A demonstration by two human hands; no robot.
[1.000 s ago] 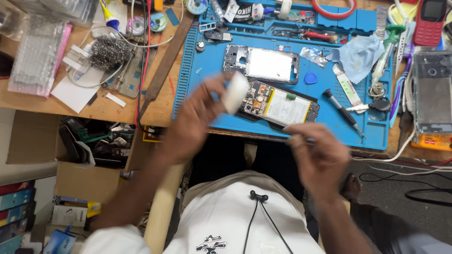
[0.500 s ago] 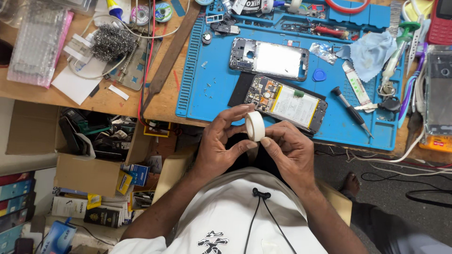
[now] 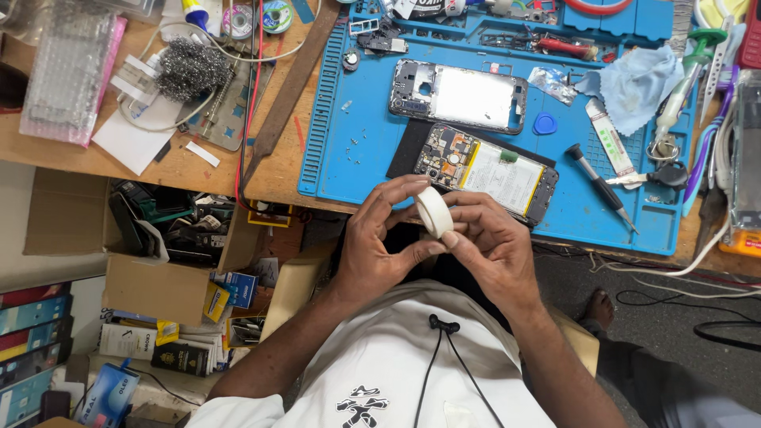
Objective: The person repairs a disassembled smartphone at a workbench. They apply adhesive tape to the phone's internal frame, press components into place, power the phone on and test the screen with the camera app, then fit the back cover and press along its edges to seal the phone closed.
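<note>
The tape roll (image 3: 434,212), small and white, sits between both hands just in front of the chest, below the blue mat (image 3: 349,150). From the head view I see the left hand (image 3: 379,246) closed around it, thumb underneath, while the right hand (image 3: 487,238) pinches its rim. A second ago the right hand was apart; now both work the roll, seemingly picking at its edge. The opened phone (image 3: 485,170) lies untouched.

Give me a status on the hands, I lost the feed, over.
Left hand and right hand both gripping the white tape roll, held above the bench edge. Opened phone lies on the blue mat just beyond. Nothing in the way.
</note>
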